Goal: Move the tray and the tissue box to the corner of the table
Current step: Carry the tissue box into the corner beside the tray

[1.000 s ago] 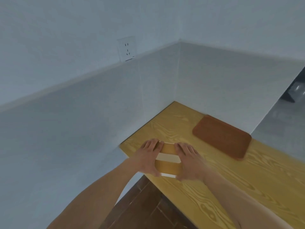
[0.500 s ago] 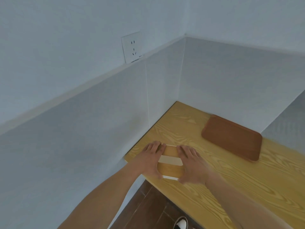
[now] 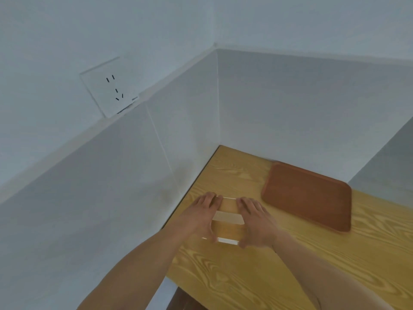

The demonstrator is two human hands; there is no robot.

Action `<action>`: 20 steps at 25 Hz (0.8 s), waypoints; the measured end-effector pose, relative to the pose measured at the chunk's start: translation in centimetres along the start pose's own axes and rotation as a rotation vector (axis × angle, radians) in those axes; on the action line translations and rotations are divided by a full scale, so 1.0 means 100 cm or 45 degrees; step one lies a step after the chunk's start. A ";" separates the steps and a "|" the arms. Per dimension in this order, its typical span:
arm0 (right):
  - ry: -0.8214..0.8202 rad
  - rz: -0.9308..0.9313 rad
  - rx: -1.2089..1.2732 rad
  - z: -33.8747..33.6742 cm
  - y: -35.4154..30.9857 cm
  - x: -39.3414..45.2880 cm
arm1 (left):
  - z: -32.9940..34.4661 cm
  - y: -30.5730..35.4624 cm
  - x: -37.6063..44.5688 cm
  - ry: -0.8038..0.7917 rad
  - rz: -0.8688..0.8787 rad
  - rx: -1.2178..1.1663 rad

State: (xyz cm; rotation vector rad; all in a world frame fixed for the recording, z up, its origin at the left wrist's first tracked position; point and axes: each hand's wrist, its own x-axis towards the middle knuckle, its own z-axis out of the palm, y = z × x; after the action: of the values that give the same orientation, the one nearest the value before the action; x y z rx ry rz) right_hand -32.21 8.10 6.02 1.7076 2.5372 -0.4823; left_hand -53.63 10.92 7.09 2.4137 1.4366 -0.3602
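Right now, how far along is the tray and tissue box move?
Done: the tray lies flat against the back wall, near the table corner but not tight into it. In hand: the tissue box is clasped on both sides by the left hand and right hand, near the table's left edge. Left: bring the box into the bare corner strip and let go; perhaps nudge the tray closer.

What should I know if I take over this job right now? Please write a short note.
Hands: left hand and right hand clasp the two ends of the tissue box.
Things: the box is by the left wall, on or just above the table, short of the far corner. The tray lies flat by the back wall, to the right of the corner.
Done: box gripped.
Left: push the box into the corner, then bring the tray beside it.
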 end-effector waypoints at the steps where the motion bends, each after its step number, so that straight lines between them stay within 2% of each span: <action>1: -0.007 0.009 0.011 -0.001 0.006 0.007 | -0.001 -0.002 0.011 -0.011 -0.003 0.001; 20: -0.049 0.258 0.100 0.007 0.031 0.145 | -0.015 -0.096 0.155 -0.136 0.137 0.004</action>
State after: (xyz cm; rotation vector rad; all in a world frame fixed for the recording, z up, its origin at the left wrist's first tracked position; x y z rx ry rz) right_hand -35.20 21.99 1.63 1.9351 2.3152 -0.6013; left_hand -54.80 28.28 1.49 2.4227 1.2564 -0.4584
